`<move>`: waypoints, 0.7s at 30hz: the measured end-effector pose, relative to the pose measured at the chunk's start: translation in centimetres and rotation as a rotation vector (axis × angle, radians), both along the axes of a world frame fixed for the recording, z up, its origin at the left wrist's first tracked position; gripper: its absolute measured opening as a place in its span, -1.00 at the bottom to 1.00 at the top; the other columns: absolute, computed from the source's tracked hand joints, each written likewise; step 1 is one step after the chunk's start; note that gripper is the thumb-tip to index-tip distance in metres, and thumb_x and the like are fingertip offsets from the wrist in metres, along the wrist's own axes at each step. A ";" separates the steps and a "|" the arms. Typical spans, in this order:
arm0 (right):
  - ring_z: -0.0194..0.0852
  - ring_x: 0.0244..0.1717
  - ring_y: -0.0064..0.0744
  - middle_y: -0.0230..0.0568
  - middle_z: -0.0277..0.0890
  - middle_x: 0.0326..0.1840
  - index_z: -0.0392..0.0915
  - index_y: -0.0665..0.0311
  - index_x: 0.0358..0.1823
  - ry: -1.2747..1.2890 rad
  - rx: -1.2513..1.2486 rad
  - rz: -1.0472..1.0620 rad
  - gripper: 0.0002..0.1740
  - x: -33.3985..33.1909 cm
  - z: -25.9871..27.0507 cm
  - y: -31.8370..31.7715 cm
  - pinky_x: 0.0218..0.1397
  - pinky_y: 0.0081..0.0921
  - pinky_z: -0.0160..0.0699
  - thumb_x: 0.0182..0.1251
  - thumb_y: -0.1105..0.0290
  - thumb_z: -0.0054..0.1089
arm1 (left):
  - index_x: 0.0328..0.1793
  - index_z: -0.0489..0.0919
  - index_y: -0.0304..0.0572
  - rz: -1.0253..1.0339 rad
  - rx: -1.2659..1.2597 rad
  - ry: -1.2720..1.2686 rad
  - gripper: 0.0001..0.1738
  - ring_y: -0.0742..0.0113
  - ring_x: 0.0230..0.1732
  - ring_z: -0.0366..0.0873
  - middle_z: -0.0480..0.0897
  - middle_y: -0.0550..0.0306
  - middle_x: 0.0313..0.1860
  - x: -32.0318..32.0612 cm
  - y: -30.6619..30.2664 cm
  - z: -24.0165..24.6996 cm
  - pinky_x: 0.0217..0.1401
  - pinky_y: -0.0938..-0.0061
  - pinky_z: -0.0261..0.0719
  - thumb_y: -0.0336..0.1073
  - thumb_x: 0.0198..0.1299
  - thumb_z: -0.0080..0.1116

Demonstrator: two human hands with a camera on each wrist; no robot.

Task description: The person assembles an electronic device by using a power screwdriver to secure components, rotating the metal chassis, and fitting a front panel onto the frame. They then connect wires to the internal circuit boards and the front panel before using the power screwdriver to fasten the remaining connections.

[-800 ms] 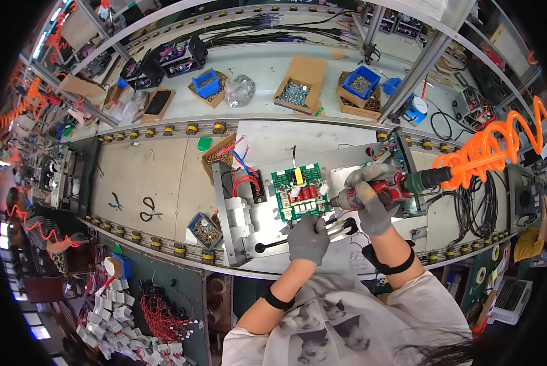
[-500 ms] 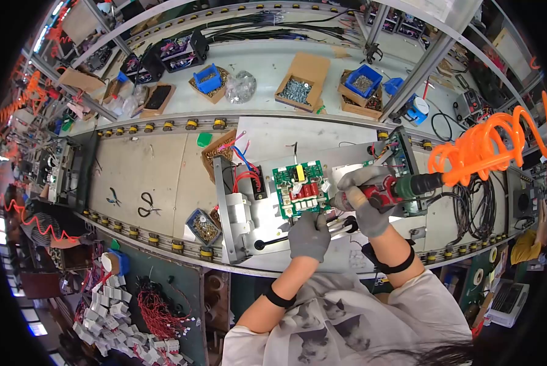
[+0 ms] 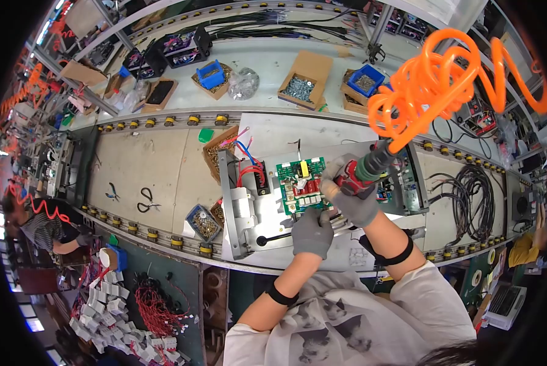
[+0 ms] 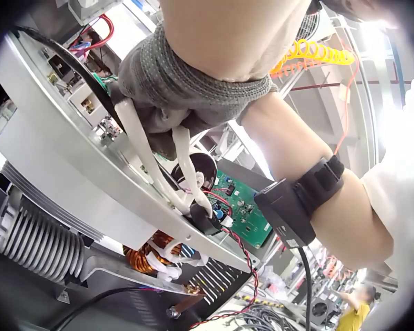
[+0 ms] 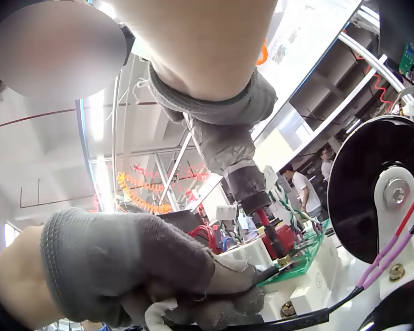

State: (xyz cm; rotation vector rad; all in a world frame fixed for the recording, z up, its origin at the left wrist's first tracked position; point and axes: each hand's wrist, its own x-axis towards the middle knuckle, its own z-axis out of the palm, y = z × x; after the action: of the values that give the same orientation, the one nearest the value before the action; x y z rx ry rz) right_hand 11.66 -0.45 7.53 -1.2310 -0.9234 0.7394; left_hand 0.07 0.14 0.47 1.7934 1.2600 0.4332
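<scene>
Circuit board (image 3: 289,200), green, sits on metal chassis (image 3: 270,222), between near and far edges of worktable (image 3: 145,161). Right hand (image 3: 357,206): gloved fingers curled around red power driver (image 3: 348,175), its tip at a board terminal (image 5: 284,261). Left hand (image 3: 313,233): fingers curled, pinching black lead (image 5: 268,274) at board's near edge.

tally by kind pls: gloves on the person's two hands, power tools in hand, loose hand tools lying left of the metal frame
Gray gloves, left glove and right glove: 2
Power tool: 1
Loose hand tools, pliers and black-handled cutters: 2
Total: 5
</scene>
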 end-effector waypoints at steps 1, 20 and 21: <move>0.40 -0.35 -0.53 -0.27 0.43 -0.36 0.34 0.28 -0.22 -0.001 -0.001 0.004 -0.72 -0.1 0.0 0.2 -0.28 -0.56 0.45 0.07 0.74 0.08 | -0.27 0.56 -0.28 -0.001 0.002 0.008 -0.70 -0.14 -0.32 0.60 0.64 -0.16 -0.41 0.0 0.0 0.0 -0.25 0.15 0.54 -0.14 0.17 0.12; 0.47 -0.38 -0.41 -0.17 0.49 -0.32 0.36 0.21 -0.20 0.327 0.404 -0.137 -0.69 -0.3 7.0 -5.8 -0.31 -0.49 0.52 0.06 0.74 0.02 | -0.20 0.62 -0.16 -0.750 -0.102 0.519 -0.67 -0.03 -0.26 0.61 0.66 -0.02 -0.31 -9.2 -0.7 -0.1 -0.17 0.19 0.54 -0.08 0.20 0.01; 0.47 -0.37 -0.38 -0.16 0.49 -0.33 0.36 0.22 -0.22 0.306 0.484 -0.191 -0.71 -0.1 7.6 -6.8 -0.30 -0.46 0.52 0.05 0.73 0.02 | -0.20 0.62 -0.16 -0.762 -0.088 0.523 -0.67 -0.03 -0.26 0.61 0.66 -0.02 -0.31 -9.3 -0.9 -2.5 -0.17 0.19 0.54 -0.08 0.20 0.01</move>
State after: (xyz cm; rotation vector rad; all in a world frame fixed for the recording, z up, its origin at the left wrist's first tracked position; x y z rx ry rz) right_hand 11.60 -7.21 15.12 -0.7403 -0.6672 0.4944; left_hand -9.27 -0.80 -1.98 2.2095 0.7899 -0.5385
